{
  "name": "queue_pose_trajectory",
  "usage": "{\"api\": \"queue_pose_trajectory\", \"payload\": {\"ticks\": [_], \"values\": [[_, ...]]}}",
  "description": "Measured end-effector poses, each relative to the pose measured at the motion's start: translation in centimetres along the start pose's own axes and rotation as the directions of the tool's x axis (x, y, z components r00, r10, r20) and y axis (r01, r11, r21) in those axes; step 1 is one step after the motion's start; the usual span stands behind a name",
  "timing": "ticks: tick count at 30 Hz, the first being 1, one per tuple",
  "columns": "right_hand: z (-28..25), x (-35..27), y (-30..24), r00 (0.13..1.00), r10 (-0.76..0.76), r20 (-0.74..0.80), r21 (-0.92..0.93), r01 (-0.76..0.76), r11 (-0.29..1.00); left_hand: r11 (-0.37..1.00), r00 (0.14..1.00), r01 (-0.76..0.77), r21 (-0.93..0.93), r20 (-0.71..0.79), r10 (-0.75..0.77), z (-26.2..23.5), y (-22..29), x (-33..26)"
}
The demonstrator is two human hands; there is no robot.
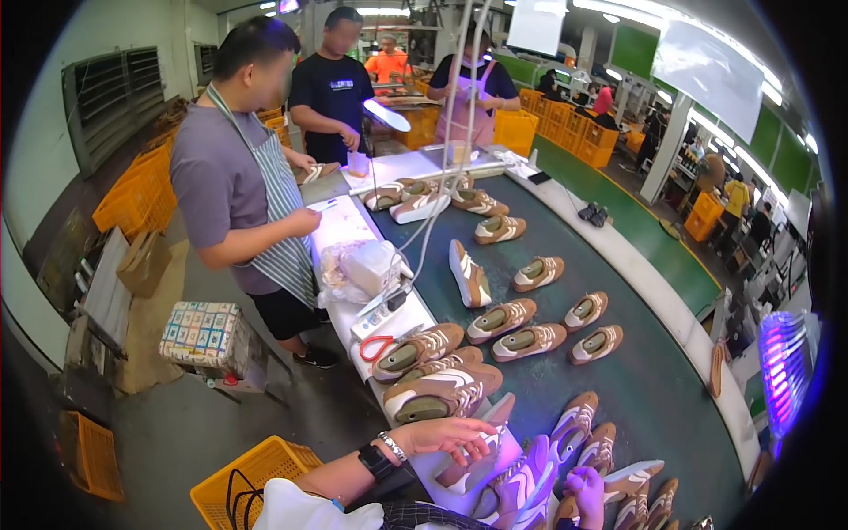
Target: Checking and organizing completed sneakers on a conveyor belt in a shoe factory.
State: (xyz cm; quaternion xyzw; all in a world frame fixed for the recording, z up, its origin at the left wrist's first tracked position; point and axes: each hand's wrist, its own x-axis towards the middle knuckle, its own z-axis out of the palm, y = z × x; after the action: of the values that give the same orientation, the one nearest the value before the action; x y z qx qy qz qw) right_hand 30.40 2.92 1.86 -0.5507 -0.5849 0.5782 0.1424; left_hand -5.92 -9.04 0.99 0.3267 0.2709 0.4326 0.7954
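Note:
My left hand (446,437), with a watch and a bracelet on its wrist, reaches over the bench edge. Its fingers are stretched out and hold nothing. Just under it stands a brown and white sneaker (500,415), partly covered by the hand. Beside that, purple light falls on another sneaker (523,481) between my two hands. My right hand (584,495) is closed, its fingers curled close to the sneakers at the lower edge. What it holds, if anything, is hidden. To the left, several brown sneakers (444,393) sit close together on the white bench.
A green conveyor belt (521,353) carries several sneakers. Red-handled scissors (377,347) and a power strip (389,314) lie on the white ledge. A purple-lit lamp (782,371) stands at right. A yellow crate (256,477) is at lower left. Co-workers stand at the far end.

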Motion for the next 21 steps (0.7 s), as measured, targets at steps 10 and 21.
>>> {"api": "queue_pose_trajectory", "payload": {"ticks": [10, 21], "values": [[-0.6, -3.3, 6.3, 0.974, -0.061, -0.218, 0.179, 0.101, 0.979, 0.954, 0.98, 0.179, 0.242, -0.131, -0.151, 3.8, -5.1, 7.3], [-4.6, 9.5, -0.5, 0.937, -0.172, -0.303, -0.215, 0.108, 0.971, 0.962, 0.916, 0.208, 0.178, -0.38, -0.128, 4.6, -5.7, 8.4]]}}
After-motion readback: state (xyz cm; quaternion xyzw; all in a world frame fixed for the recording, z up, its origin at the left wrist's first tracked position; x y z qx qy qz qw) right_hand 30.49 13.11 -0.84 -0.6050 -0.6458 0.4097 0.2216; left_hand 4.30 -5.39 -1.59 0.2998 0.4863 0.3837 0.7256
